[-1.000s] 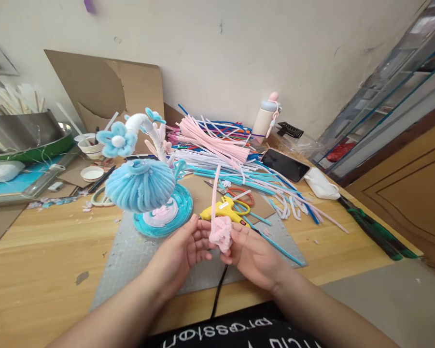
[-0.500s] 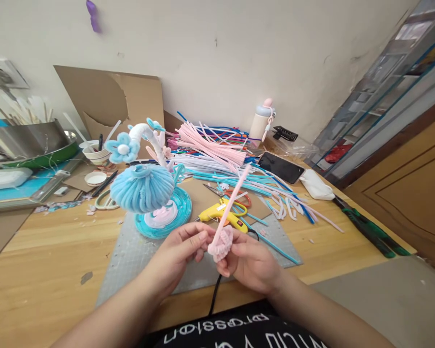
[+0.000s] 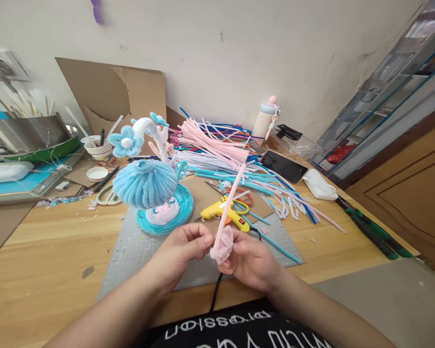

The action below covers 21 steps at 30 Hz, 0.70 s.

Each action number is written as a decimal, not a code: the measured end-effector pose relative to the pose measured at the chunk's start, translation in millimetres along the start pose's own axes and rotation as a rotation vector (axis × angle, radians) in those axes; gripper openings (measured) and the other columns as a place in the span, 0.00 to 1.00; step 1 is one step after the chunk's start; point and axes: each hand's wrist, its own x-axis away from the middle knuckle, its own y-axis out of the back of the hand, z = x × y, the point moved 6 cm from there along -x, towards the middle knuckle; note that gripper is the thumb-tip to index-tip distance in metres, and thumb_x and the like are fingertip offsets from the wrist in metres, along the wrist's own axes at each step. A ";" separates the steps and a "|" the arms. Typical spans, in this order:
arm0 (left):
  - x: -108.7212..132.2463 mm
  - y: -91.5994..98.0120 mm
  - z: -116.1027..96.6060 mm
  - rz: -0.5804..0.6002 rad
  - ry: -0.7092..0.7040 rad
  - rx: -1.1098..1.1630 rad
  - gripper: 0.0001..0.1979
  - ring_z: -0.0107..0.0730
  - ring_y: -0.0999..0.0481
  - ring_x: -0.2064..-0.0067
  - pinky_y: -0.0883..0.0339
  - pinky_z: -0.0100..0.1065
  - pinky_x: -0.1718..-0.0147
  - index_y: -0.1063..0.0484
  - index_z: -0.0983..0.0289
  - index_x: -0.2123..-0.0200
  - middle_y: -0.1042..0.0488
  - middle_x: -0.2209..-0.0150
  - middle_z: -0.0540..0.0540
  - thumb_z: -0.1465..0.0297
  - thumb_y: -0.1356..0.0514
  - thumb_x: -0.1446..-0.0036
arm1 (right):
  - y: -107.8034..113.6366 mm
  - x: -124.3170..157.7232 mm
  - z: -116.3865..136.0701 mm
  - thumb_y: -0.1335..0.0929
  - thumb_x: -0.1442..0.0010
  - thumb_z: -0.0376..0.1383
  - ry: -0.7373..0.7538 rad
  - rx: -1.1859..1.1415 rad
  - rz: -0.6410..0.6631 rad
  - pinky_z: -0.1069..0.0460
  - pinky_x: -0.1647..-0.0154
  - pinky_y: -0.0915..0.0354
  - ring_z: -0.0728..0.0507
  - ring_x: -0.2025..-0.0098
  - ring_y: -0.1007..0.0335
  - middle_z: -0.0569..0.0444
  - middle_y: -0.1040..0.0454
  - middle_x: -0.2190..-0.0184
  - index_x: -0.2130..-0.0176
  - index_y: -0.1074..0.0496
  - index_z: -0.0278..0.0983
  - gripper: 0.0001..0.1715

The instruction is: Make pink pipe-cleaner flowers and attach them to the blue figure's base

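Observation:
A pink pipe cleaner (image 3: 222,246) is wound into a small rounded coil, with one straight end standing up and leaning right. My right hand (image 3: 255,261) grips the coil between thumb and fingers. On the other side, my left hand (image 3: 188,246) is closed in a pinch at the coil's left edge, near the base of the straight end. Just beyond my hands lies a yellow hot glue gun (image 3: 217,210) on a grey cutting mat (image 3: 130,261). To the left stands a lamp-like pipe-cleaner piece with a blue shade (image 3: 145,183), a blue flower (image 3: 126,142) and a round turquoise base (image 3: 184,212).
Bundles of pink pipe cleaners (image 3: 213,142) and other colours lie at the back. Orange-handled scissors (image 3: 248,195), a phone (image 3: 284,166), a bottle (image 3: 263,121) and green-black pliers (image 3: 369,232) are to the right. A metal pot (image 3: 32,133) stands at far left.
Both hands stay on the pink coil, which has turned slightly. The whole view has shifted a little; the things on the table keep their places.

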 end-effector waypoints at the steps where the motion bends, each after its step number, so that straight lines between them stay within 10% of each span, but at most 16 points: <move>1: -0.8 -0.1 0.9 -0.003 0.003 0.009 0.16 0.22 0.45 0.76 0.53 0.28 0.76 0.33 0.66 0.76 0.37 0.78 0.48 0.60 0.36 0.50 | -1.5 0.2 0.9 0.30 0.51 0.34 0.002 -0.002 0.010 0.56 0.76 0.44 0.52 0.76 0.37 0.54 0.29 0.74 0.66 0.27 0.33 0.09; 12: -5.8 10.0 -1.8 -0.172 -0.094 0.120 0.24 0.23 0.47 0.81 0.51 0.29 0.80 0.45 0.63 0.83 0.45 0.85 0.46 0.56 0.47 0.41 | -8.5 8.9 18.2 0.30 0.45 0.38 0.157 0.211 -0.044 0.55 0.75 0.41 0.52 0.76 0.38 0.55 0.30 0.73 0.60 0.27 0.38 0.11; 21: 6.0 3.1 -20.4 -0.114 -0.298 -0.186 0.09 0.32 0.31 0.62 0.38 0.31 0.62 0.27 0.61 0.65 0.29 0.63 0.52 0.65 0.35 0.49 | -10.6 8.4 25.9 0.30 0.43 0.37 0.280 0.680 -0.185 0.50 0.63 0.37 0.46 0.63 0.35 0.52 0.30 0.62 0.59 0.27 0.42 0.10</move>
